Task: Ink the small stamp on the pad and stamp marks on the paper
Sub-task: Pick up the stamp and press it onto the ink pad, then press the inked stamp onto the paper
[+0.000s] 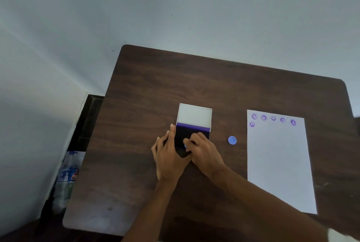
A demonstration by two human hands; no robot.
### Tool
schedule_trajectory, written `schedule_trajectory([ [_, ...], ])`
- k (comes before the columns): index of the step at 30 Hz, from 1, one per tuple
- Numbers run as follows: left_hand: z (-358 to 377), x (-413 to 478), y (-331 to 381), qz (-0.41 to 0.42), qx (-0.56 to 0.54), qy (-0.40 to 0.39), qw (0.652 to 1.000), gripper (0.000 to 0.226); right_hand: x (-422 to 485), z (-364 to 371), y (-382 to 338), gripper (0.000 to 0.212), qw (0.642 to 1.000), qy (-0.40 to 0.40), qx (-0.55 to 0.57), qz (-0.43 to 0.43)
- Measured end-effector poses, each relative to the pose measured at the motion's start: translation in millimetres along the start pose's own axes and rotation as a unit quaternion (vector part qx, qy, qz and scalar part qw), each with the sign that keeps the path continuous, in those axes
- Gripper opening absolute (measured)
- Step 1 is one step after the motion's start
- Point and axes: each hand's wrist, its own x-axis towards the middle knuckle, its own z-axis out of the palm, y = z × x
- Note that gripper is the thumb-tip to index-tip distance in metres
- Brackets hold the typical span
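Note:
An open ink pad [183, 134] with a dark purple inking surface and a white raised lid [194, 115] lies mid-table. My right hand [204, 152] is closed around the small blue stamp [185, 145], pressing it down on the pad's near part; only a sliver of the stamp shows. My left hand [168, 154] lies flat against the pad's left side, fingers together, steadying it. A white paper sheet [278, 163] lies to the right, with several purple round stamp marks [273, 118] along its top edge.
A round blue cap [232, 140] rests between the pad and the paper. The dark wooden table [148, 89] ends close on the left, where plastic bottles [67, 177] stand on the floor. Pale walls lie behind.

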Motion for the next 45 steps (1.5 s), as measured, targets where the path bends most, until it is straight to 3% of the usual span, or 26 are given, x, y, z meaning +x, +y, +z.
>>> schedule_trajectory([
  [4, 0.0, -0.9, -1.6, 0.013, -0.008, -0.003, 1.0, 0.104, -0.5, -6.1, -3.2, 0.034, 0.998, -0.013, 0.046, 0.041],
  [6, 1.4, -1.0, -3.2, 0.025, -0.017, -0.007, 1.0, 0.111, -11.5, -14.0, 3.2, 0.026, 0.984, 0.045, 0.134, 0.103],
  [10, 4.4, -14.3, -4.1, 0.021, -0.03, 0.007, 0.999, 0.121, -56.2, -43.1, 37.8, 0.014, 0.917, 0.175, 0.26, 0.247],
  [13, 20.2, -51.7, 18.6, 0.118, -0.012, 0.064, 0.991, 0.085, -84.1, -61.7, 83.8, 0.011, 0.878, 0.226, 0.257, 0.336],
  [16, 58.5, -76.3, 64.1, 0.285, -0.025, 0.005, 0.958, 0.051, -100.6, -72.2, 128.3, 0.014, 0.867, 0.222, 0.224, 0.386],
  [18, 79.5, -76.3, 94.0, 0.318, -0.036, -0.026, 0.947, 0.043, -102.5, -76.8, 150.0, 0.019, 0.873, 0.218, 0.204, 0.386],
  [21, 99.7, -68.4, 116.6, 0.302, -0.039, -0.053, 0.951, 0.045, -96.5, -80.6, 171.2, 0.023, 0.895, 0.205, 0.17, 0.357],
  [30, 113.3, -67.0, 113.0, 0.317, 0.048, -0.077, 0.944, 0.049, -79.4, -71.3, 188.9, 0.023, 0.94, 0.143, 0.122, 0.286],
  [45, 112.2, -66.8, 113.4, 0.309, 0.052, -0.08, 0.946, 0.049, -72.4, -60.0, 189.4, 0.03, 0.948, 0.133, 0.078, 0.28],
])
